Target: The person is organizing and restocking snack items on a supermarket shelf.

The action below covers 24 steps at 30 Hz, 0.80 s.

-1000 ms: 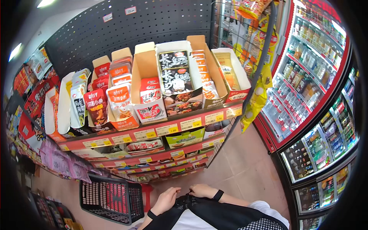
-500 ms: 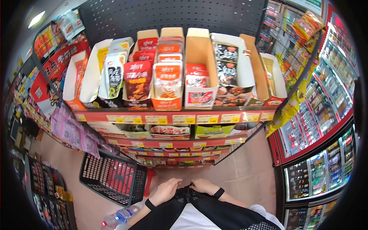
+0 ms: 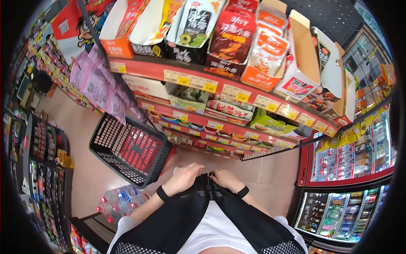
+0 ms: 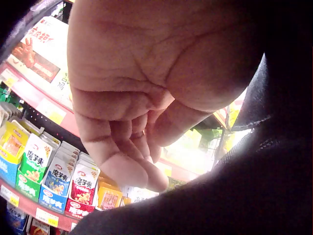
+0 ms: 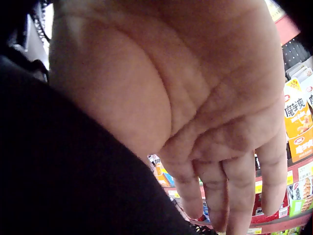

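Note:
Both hands stay low in front of the body, at the front of a black garment [image 3: 205,186] with mesh parts. The left hand [image 3: 184,178] has its fingers loosely bent; in the left wrist view the palm shows and nothing lies in the fingers [image 4: 117,166]. The right hand [image 3: 228,181] has its fingertips right at the garment's front edge. Seen from the right wrist, its fingers [image 5: 239,191] hang fairly straight and hold nothing, while the thumb is hidden behind dark cloth. Each wrist wears a black band. Ahead stands a shelf [image 3: 169,72] of boxed snack packets [image 3: 230,36].
A black shopping basket [image 3: 146,169] stands on the floor at the left, with bottles [image 3: 120,201] close by. Pink packets [image 3: 91,80] hang at the shelf's left end. Lit drinks fridges [image 3: 338,211] line the right side, and another dark shelf [image 3: 42,169] the left.
The head view has swung left and down, so the snack shelf appears higher and more of the basket and bottles shows. The hands remain at the garment's front.

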### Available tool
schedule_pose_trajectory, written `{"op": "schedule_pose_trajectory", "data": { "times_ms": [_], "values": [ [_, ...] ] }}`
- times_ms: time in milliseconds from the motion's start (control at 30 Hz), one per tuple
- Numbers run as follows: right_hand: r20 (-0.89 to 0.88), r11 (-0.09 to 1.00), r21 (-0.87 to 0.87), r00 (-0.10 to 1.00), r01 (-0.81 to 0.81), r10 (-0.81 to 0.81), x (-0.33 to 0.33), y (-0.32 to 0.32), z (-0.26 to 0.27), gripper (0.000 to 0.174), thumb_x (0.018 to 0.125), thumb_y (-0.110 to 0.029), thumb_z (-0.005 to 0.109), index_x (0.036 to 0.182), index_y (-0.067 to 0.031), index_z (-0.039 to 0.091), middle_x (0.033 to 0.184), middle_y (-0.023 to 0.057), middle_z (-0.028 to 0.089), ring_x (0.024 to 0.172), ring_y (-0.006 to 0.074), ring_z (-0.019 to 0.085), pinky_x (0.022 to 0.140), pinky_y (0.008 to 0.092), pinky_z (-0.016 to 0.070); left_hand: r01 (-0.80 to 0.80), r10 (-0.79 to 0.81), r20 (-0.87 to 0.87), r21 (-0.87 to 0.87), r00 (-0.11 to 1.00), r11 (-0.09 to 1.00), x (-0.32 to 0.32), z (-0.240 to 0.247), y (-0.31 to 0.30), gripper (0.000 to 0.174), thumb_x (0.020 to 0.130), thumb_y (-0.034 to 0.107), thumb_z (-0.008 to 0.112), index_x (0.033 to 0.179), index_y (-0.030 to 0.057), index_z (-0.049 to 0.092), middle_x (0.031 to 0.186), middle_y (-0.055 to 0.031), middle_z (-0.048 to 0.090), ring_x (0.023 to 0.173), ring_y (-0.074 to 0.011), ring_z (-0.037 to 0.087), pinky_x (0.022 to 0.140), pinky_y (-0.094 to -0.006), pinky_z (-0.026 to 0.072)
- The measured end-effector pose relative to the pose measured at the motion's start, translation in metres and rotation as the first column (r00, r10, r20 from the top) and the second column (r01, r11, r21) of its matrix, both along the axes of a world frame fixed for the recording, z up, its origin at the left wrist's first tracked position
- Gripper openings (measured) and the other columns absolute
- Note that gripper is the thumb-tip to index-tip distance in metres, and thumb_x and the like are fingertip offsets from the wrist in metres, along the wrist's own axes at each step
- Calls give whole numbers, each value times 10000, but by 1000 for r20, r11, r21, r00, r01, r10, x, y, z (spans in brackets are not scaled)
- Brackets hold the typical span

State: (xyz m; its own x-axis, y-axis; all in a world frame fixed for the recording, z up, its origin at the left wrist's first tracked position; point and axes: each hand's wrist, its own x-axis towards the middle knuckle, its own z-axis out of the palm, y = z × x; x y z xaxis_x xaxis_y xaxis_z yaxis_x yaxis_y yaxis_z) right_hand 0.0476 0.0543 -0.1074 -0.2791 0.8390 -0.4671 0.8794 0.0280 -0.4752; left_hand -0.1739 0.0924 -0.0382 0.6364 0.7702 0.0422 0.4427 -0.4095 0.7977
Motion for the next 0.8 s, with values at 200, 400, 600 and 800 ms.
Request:
{"op": "schedule_pose_trajectory", "data": {
  "times_ms": [200,400,600,800],
  "values": [
    [-24,1000,10,1000,8,-8,-14,3,5,358,923,-341,535,1089,-34,614,958,224,660,918,399,625,790,489,493,-5,6,-24,33,1000,999,-17,-6,4,267,868,-12,511,1123,30,579,984,-144,618,931,-330,620,789,-413,511],
    [-17,997,0,996,83,-83,-17,-4,11,337,904,-336,556,1068,-50,625,964,200,670,932,375,635,798,472,504,55,-55,0,-5,999,998,-17,-6,10,262,876,-11,504,1126,25,576,987,-146,618,934,-331,619,791,-411,509],
    [-17,986,4,986,166,-166,-11,-19,8,336,905,-334,555,1058,-42,622,957,202,669,930,373,636,794,471,506,127,-126,27,-30,992,992,-7,-6,12,251,876,-14,502,1114,12,576,986,-148,616,935,-336,613,804,-412,500],
    [-24,979,9,979,202,-202,-2,-31,11,336,904,-325,557,1055,-31,616,943,202,667,930,370,635,801,469,504,185,-184,40,-33,982,982,7,-5,10,249,871,-19,504,1108,9,577,989,-152,610,935,-341,612,803,-412,498]
  ]
}}
